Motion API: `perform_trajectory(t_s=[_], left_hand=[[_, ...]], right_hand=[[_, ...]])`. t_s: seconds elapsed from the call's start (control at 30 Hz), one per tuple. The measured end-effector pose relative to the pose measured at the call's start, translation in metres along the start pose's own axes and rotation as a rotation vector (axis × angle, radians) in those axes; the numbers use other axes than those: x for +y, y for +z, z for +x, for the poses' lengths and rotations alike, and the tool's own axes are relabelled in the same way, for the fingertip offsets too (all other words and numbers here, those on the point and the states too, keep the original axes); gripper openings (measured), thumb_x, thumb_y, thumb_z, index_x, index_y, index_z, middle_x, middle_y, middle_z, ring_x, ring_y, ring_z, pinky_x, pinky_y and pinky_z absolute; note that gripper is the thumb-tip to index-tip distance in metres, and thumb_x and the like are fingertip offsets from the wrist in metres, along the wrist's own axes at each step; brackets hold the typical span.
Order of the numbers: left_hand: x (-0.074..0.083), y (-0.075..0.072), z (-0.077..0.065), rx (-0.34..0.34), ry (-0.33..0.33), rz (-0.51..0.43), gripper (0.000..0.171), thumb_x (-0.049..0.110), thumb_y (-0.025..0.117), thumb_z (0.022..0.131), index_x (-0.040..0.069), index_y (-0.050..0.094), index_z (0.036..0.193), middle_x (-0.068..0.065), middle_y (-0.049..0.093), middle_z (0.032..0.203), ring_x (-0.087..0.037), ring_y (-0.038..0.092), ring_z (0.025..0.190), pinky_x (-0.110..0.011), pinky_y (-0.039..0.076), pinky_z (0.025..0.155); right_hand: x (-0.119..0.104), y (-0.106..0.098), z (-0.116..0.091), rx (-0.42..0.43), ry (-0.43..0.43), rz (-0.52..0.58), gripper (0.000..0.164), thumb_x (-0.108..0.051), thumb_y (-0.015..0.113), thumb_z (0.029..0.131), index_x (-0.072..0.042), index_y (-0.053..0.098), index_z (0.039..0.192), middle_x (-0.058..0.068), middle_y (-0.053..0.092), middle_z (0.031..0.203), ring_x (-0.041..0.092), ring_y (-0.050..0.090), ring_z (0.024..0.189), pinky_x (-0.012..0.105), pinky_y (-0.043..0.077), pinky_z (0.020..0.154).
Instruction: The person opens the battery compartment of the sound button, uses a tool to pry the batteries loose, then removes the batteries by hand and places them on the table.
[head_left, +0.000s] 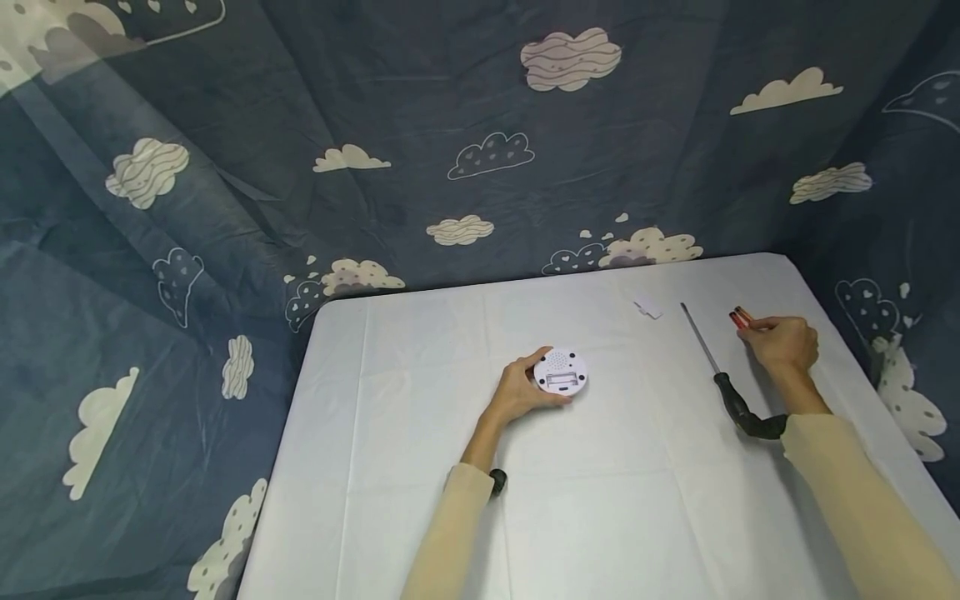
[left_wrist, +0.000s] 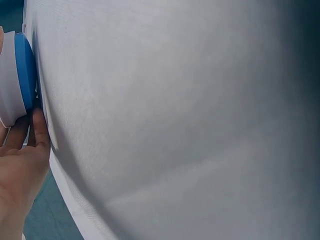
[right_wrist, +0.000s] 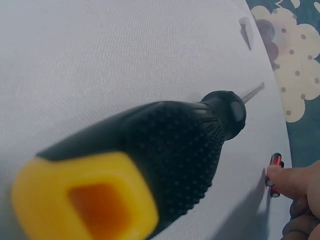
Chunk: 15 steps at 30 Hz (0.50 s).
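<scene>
My left hand (head_left: 517, 392) grips a round white device (head_left: 561, 360) by its rim, thumb and fingers on opposite sides. Its underside faces up, with dark feet, speaker holes and an uncovered battery slot (head_left: 562, 379). A blue band (left_wrist: 25, 70) shows on its other face in the left wrist view. Over at the right, my right hand (head_left: 783, 343) pinches small red-and-black batteries (head_left: 738, 317) between thumb and fingers. A screwdriver (head_left: 727, 392) lies left of that hand; its black and yellow handle (right_wrist: 170, 135) fills much of the right wrist view.
A small white flat piece (head_left: 648, 310) lies near the table's back edge, left of the screwdriver tip. White cloth covers the table (head_left: 420, 433). Dark blue curtains (head_left: 412, 92) with cloud prints hang behind it and along both sides.
</scene>
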<state>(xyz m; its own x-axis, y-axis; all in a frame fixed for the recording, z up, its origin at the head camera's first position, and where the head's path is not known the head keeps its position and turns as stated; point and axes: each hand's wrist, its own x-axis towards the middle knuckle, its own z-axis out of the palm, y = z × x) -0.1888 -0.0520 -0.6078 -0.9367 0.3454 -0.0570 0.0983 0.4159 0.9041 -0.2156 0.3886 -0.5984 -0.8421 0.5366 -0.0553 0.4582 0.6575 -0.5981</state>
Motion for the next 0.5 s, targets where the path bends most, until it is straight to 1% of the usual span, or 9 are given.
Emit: perform_trajectory(t_s=[0.07, 0.13, 0.23, 0.3, 0.37, 0.4, 0.5], left_hand=[[0.000, 0.000, 0.000, -0.004, 0.000, 0.003, 0.100, 0.025, 0.101, 0.065, 0.018, 0.053, 0.153, -0.007, 0.066, 0.140, -0.008, 0.059, 0.113, -0.023, 0.051, 0.100], [0.000, -0.001, 0.000, -0.011, -0.001, 0.007, 0.100, 0.024, 0.101, 0.066, 0.019, 0.052, 0.153, -0.007, 0.065, 0.141, -0.009, 0.059, 0.115, -0.025, 0.050, 0.102], [0.000, -0.002, 0.000, -0.014, -0.009, 0.020, 0.100, 0.024, 0.100, 0.066, 0.021, 0.052, 0.153, -0.006, 0.064, 0.143, -0.009, 0.059, 0.117, -0.025, 0.049, 0.104], [0.000, -0.002, 0.000, -0.018, -0.019, 0.028, 0.100, 0.023, 0.100, 0.066, 0.022, 0.051, 0.154, -0.007, 0.063, 0.144, -0.011, 0.058, 0.120, -0.026, 0.048, 0.107], [0.000, -0.002, -0.001, -0.015, -0.031, 0.034, 0.102, 0.024, 0.100, 0.066, 0.024, 0.050, 0.155, -0.008, 0.061, 0.146, -0.014, 0.058, 0.123, -0.029, 0.047, 0.110], [-0.001, -0.002, -0.001, -0.016, -0.038, 0.037, 0.103, 0.024, 0.100, 0.067, 0.025, 0.048, 0.156, -0.009, 0.060, 0.147, -0.015, 0.057, 0.125, -0.031, 0.046, 0.112], [-0.002, -0.002, -0.002, -0.018, -0.049, 0.034, 0.111, 0.025, 0.100, 0.067, 0.026, 0.040, 0.160, -0.009, 0.056, 0.152, -0.019, 0.053, 0.136, -0.037, 0.040, 0.120]], right_hand=[[-0.001, -0.001, -0.003, 0.011, 0.004, 0.011, 0.042, -0.026, 0.070, 0.097, 0.009, 0.071, 0.120, 0.033, 0.066, 0.125, 0.050, 0.053, 0.114, 0.039, 0.031, 0.067], [-0.002, -0.002, -0.006, 0.020, 0.003, 0.027, 0.044, -0.027, 0.071, 0.096, 0.009, 0.070, 0.122, 0.034, 0.065, 0.124, 0.050, 0.052, 0.111, 0.040, 0.030, 0.068], [-0.010, -0.004, -0.014, 0.036, -0.016, 0.051, 0.045, -0.028, 0.072, 0.097, 0.009, 0.071, 0.121, 0.035, 0.065, 0.114, 0.045, 0.051, 0.101, 0.040, 0.028, 0.068], [-0.017, -0.005, -0.019, 0.047, -0.035, 0.065, 0.045, -0.028, 0.073, 0.096, 0.009, 0.071, 0.121, 0.033, 0.064, 0.107, 0.040, 0.049, 0.095, 0.040, 0.027, 0.068], [-0.024, -0.007, -0.026, 0.070, -0.070, 0.075, 0.044, -0.028, 0.075, 0.095, 0.008, 0.072, 0.120, 0.031, 0.063, 0.099, 0.036, 0.048, 0.090, 0.040, 0.026, 0.068], [-0.027, -0.008, -0.029, 0.081, -0.088, 0.078, 0.044, -0.028, 0.076, 0.094, 0.008, 0.073, 0.120, 0.030, 0.064, 0.098, 0.036, 0.048, 0.089, 0.039, 0.026, 0.067], [-0.037, -0.009, -0.041, 0.097, -0.147, 0.097, 0.044, -0.027, 0.077, 0.093, 0.008, 0.073, 0.119, 0.032, 0.070, 0.103, 0.039, 0.056, 0.092, 0.037, 0.030, 0.067]])
